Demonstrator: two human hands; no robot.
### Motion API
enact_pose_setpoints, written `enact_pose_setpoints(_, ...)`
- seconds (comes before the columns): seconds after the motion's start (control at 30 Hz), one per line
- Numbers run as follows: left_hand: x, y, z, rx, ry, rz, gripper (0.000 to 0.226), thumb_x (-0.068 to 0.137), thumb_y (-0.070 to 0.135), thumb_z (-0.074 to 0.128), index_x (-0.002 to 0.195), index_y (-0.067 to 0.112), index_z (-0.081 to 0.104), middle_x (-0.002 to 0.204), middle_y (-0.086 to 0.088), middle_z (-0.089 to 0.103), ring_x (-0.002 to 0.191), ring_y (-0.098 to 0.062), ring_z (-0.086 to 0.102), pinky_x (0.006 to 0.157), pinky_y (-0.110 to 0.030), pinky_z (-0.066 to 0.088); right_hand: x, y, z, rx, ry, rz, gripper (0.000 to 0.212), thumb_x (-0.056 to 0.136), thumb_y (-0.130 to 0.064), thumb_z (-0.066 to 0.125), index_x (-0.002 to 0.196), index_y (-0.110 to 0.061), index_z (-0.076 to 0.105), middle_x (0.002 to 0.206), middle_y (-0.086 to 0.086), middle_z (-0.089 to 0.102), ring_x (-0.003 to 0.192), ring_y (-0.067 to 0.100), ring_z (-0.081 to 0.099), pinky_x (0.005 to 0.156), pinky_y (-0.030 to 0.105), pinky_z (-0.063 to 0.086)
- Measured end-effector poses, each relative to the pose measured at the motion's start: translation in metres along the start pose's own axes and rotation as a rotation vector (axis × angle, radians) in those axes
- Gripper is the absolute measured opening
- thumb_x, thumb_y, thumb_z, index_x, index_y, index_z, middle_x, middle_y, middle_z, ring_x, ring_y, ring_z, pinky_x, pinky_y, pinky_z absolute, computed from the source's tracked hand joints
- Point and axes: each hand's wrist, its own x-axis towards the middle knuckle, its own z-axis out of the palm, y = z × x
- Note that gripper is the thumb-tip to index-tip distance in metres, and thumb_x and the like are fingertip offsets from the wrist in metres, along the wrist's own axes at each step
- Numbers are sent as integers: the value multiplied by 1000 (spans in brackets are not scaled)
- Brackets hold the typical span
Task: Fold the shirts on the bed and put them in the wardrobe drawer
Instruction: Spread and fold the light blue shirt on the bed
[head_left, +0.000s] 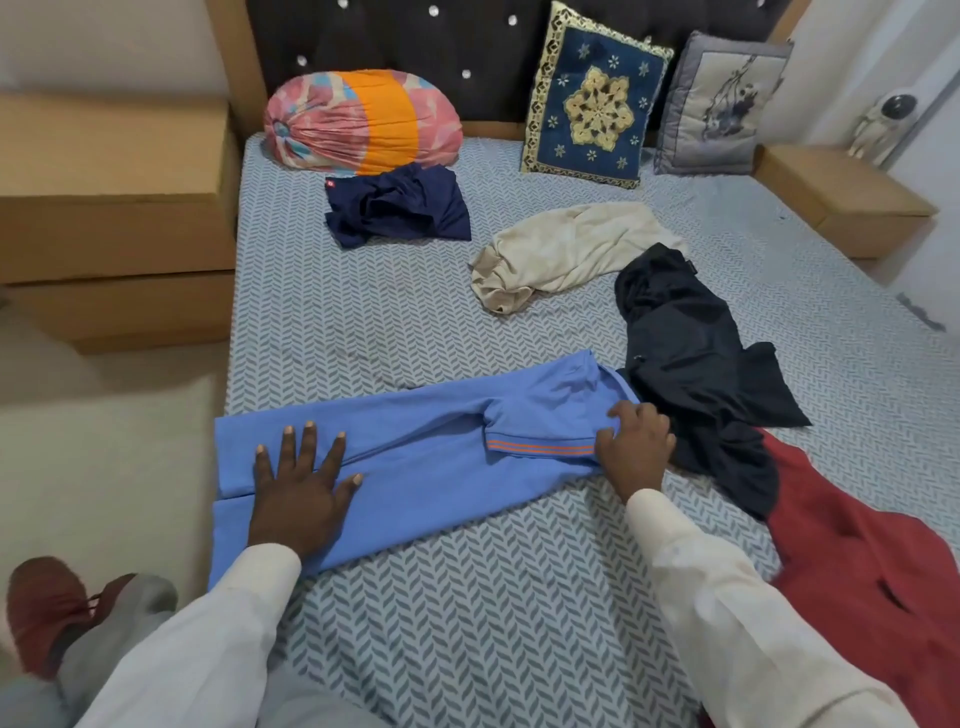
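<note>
Across the patterned bed (363, 312) lie unfolded shirts. Near its edge, my left hand (301, 488) presses flat, fingers spread, pinning the blue shirt (441, 467), while my right hand (636, 441) pinches its sleeve end, probably to tuck it inward.

No legible txt or labels.

Soft, even indoor light, moderately bright; shadows are faint. Small glints sit on the headboard studs (434, 10). Wide-angle bending curves the edges of the bed (363, 322), and the lower-left shoe (47, 613) looks blurred.
</note>
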Motion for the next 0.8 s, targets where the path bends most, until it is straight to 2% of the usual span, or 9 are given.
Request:
enact_pose_setpoints(0.1,-9,-10,-7,36,-3,-67,75,92,65,7,156,26,10,163,-10,2,151,-32,-4,117,-57,-8,8,-49,2,91,33,-310,43,75,-32,45,106,-14,70,97,13,66,86,39,60,73,45,50)
enact_pose_setpoints(0.23,-35,-26,-16,-88,64,-275,68,96,53,43,153,18,29,157,-20,24,145,-40,19,116,-56,11,1,-101,17,51,-241,-581,53,83,-54,50,126,-25,62,112,9,63,97,35,57,75,43,48)
enact_pose_setpoints(0.3,-51,-34,-21,-159,110,-415,70,90,45,60,148,14,37,146,-20,38,131,-41,36,106,-52,31,-6,-113,20,-24,-315,-624,53,77,-52,62,123,-25,60,108,9,58,95,35,55,73,41,44)
enact_pose_setpoints(0.37,-66,-42,-26,-226,176,-449,61,83,35,71,135,11,52,125,-19,50,111,-40,47,89,-48,42,-14,-119,21,-68,-320,-618,50,72,-42,68,117,-22,59,103,10,54,91,35,54,70,40,39)
enact_pose_setpoints(0.43,-71,-48,-28,-284,207,-428,51,81,27,73,128,12,57,116,-17,52,104,-39,50,84,-46,44,-21,-123,20,-88,-283,-605,49,66,-35,68,111,-19,58,99,11,53,87,36,53,67,39,38)
enact_pose_setpoints(0.57,-66,-54,-39,-391,206,-444,46,87,18,64,131,18,53,122,-13,51,110,-36,47,89,-43,44,-34,-131,19,-252,-266,-603,39,63,-20,74,99,-10,65,97,17,56,87,39,54,70,44,40)
enact_pose_setpoints(0.67,-61,-61,-40,-363,189,-412,38,87,16,61,124,20,56,117,-10,56,109,-34,49,86,-40,44,-37,-140,19,-293,-222,-573,26,67,-29,67,86,-11,66,93,15,55,87,37,52,70,42,34)
enact_pose_setpoints(0.73,-60,-67,-40,-338,212,-395,35,86,14,60,120,22,56,112,-8,60,104,-32,52,80,-39,45,-39,-150,23,-276,-210,-659,27,63,-33,59,81,-15,67,90,11,53,83,34,50,66,38,27)
enact_pose_setpoints(0.8,-58,-68,-41,-357,278,-370,33,87,14,61,119,23,55,108,-4,61,101,-29,53,78,-37,45,-39,-156,27,-273,-210,-730,25,65,-35,53,77,-20,69,89,7,55,83,33,51,66,37,28)
